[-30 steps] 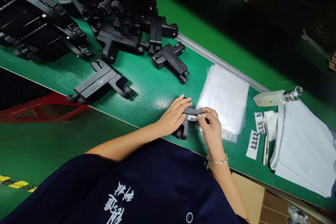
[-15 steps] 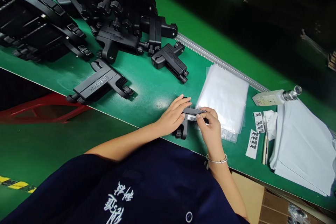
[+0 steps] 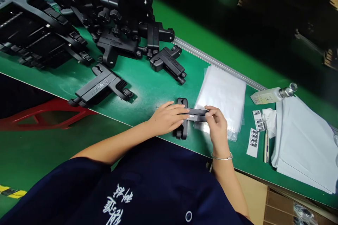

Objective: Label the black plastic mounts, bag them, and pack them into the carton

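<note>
My left hand [image 3: 169, 117] lies flat, fingers extended, across the black bracket [image 3: 196, 116] on the green counter [image 3: 148, 93]; my right hand [image 3: 218, 124] pinches its end, by the plastic bags [image 3: 224, 91].

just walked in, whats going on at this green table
A person's left hand lies across a black bracket, and the right hand is at the bracket's end. A pale label shows on its side. Clear plastic bags lie by the right hand; other black brackets lie farther left.
</note>
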Available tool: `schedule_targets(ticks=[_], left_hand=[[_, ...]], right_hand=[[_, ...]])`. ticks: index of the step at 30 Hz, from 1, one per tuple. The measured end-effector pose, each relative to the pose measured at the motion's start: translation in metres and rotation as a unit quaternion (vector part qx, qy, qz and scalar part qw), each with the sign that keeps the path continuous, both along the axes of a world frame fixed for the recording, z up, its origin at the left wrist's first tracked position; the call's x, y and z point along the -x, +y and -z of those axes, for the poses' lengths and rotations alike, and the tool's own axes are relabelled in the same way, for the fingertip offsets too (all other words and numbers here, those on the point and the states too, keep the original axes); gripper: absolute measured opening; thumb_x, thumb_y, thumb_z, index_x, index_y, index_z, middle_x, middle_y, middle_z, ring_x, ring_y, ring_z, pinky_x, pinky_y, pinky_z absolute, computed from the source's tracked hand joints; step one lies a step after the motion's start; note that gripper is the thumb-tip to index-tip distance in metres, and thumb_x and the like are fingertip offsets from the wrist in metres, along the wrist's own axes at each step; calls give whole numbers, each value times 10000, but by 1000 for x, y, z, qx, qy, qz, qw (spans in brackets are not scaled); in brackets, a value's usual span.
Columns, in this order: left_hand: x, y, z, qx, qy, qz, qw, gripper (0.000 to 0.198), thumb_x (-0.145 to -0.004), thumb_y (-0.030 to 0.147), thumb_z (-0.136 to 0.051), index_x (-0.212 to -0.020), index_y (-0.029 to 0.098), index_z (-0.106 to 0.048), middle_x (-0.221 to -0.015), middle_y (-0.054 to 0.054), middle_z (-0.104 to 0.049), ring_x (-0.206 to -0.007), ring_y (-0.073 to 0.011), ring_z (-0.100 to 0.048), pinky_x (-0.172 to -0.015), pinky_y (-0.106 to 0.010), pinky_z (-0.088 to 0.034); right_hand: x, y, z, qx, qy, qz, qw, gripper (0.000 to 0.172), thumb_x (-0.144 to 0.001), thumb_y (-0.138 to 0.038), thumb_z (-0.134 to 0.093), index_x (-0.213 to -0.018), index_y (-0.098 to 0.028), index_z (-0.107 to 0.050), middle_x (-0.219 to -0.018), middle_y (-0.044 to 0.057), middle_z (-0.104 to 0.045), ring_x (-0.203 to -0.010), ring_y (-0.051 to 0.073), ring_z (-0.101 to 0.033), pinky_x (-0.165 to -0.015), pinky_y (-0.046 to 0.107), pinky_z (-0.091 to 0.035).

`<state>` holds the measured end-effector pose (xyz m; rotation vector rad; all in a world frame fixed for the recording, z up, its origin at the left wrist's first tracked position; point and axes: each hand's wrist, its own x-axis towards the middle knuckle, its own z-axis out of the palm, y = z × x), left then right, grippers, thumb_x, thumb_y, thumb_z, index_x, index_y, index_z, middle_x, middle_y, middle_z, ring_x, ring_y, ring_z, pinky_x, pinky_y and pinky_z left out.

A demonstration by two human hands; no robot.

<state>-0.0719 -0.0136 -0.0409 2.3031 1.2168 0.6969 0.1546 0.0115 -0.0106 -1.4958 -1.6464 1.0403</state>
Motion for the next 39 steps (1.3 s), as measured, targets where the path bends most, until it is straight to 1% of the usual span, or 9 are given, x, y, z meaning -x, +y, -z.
schedule_targets(ticks=[7,12,16,19,23,25,29,35,39], left_hand=[[4,27,-15,-17,71,92,993,297,-934,382,-535,-1195,337,-670,-1228,-35,-675,-1151,-247,-581,-1127,-525,-275],[-9,36,-30,-57,116,156,979,417,-862,424,-652,-1263,313,-625,-1193,-64,-665,-1070,-244,-596,-1135,-520,-288],[7,26,-21,-55,86,154,983,388,-879,409,-629,-1261,340,-615,-1202,-38,-672,-1125,-229,-590,-1158,-501,-275],[34,14,-6,-50,44,90,994,295,-919,446,-536,-1154,337,-676,-1199,-40,-681,-1145,-237,-594,-1153,-525,-274],[43,3,7,3,-112,-146,983,408,-957,480,-398,-1176,235,-640,-1261,-112,-636,-1172,-256,-585,-1082,-503,-388],[29,4,6,94,-214,-167,958,547,-939,551,-394,-1328,181,-501,-1280,-149,-619,-1165,-263,-595,-1008,-457,-469],[-13,17,-14,234,-305,-64,921,707,-878,584,-491,-1418,150,-352,-1339,-165,-581,-1191,-287,-591,-980,-416,-502],[-65,39,-81,200,-150,67,966,681,-801,384,-650,-1423,253,-404,-1375,-79,-570,-1186,-285,-592,-1003,-396,-481],[-100,68,-84,174,-116,97,973,464,-887,395,-522,-1320,229,-500,-1123,-58,-680,-909,-205,-673,-804,-319,-538]], right_hand=[[-27,6,-1,-20,-105,-168,980,484,-884,-390,-624,-1345,-294,-510,-1469,84,-488,-1380,266,-422,-1148,521,-331],[-28,5,-1,-40,-132,-180,974,462,-908,-404,-596,-1353,-301,-522,-1408,83,-544,-1348,265,-462,-1142,522,-358],[-31,4,2,-43,-146,-176,973,440,-908,-421,-593,-1331,-312,-541,-1340,83,-582,-1313,279,-489,-1117,529,-387],[-33,1,8,-66,-147,-162,974,452,-905,-440,-593,-1326,-285,-543,-1305,105,-587,-1264,289,-516,-1093,528,-410],[-27,-12,16,-118,-135,-122,976,453,-913,-441,-576,-1327,-264,-528,-1256,129,-586,-1220,302,-527,-1055,551,-431],[-23,-21,13,-152,-125,-91,976,448,-913,-439,-571,-1324,-267,-524,-1245,133,-585,-1224,310,-524,-1054,569,-424],[-32,-33,-4,-167,-78,-48,982,490,-887,-501,-588,-1321,-280,-531,-1305,127,-565,-1275,314,-500,-1099,566,-382],[-85,-50,-4,55,41,-40,997,709,-697,-553,-772,-1306,-250,-571,-1255,102,-652,-1162,337,-607,-1012,523,-473],[-106,-70,23,70,191,92,975,663,-583,-542,-842,-1142,-241,-649,-1151,89,-711,-1106,324,-647,-976,491,-510]])
